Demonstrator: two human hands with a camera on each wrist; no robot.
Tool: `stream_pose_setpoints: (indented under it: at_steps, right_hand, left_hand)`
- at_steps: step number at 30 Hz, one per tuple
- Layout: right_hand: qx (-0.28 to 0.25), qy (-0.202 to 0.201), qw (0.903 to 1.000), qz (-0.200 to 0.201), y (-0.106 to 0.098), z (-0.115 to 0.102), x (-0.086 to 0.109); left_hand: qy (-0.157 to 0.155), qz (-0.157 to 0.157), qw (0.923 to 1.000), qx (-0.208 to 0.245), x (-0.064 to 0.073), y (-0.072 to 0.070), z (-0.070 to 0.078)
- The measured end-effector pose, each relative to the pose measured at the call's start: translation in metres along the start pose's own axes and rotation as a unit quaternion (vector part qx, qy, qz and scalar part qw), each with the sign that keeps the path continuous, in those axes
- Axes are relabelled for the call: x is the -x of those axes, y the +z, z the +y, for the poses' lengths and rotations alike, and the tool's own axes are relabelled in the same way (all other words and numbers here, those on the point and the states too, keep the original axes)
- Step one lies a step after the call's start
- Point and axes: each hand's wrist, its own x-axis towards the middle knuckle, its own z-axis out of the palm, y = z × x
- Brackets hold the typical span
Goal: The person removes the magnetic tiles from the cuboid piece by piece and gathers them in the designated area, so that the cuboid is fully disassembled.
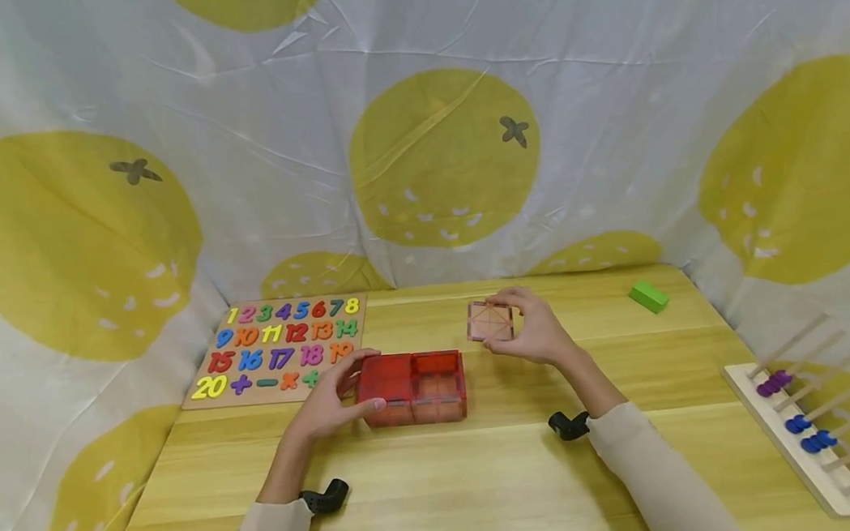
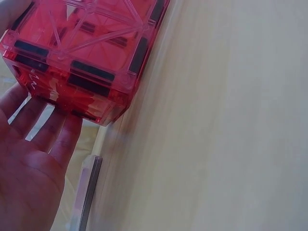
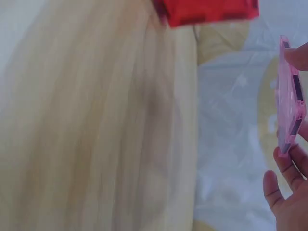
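Observation:
A see-through red box of magnetic tiles stands on the wooden table, made of two joined cells. Its left cell has a tile on top, while the right cell has an open top. My left hand grips the box at its left end, thumb at the front and fingers round the back; dark magnets show along the tile edges in the left wrist view. Raised to the right of the box, a pale pink square magnetic tile is pinched by its edges between the thumb and fingers of my right hand.
Behind my left hand lies a number board with coloured digits and signs. A green block sits at the back right. Along the right edge stands a wooden peg counter with purple and blue beads. A lemon-print cloth hangs behind the table.

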Motion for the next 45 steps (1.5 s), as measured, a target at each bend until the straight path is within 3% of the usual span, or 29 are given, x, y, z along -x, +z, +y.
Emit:
stream_pose_setpoints:
  at_steps: [11,19,27,31,45]
  right_hand:
    - [0.013,0.038,0.9992,-0.009,0.001,0.039,-0.011]
    - [0.067,0.049,0.9961,-0.030,0.014,0.057,-0.020]
    - [0.069,0.080,0.9927,-0.059,0.026,0.069,-0.031]
    - [0.065,0.077,0.9917,-0.080,0.030,0.072,-0.033]
    - [0.088,0.072,0.9865,-0.118,0.018,0.076,-0.041]
  left_hand:
    - [-0.001,-0.002,0.9999,0.012,-0.001,-0.001,0.000]
    - [-0.006,-0.022,0.9997,0.009,0.001,0.004,0.001]
    - [-0.012,-0.030,0.9995,0.004,0.006,0.007,0.002]
    - [-0.010,-0.032,0.9994,-0.004,0.008,0.006,0.002]
    - [-0.009,-0.046,0.9989,0.008,0.000,0.004,0.001]
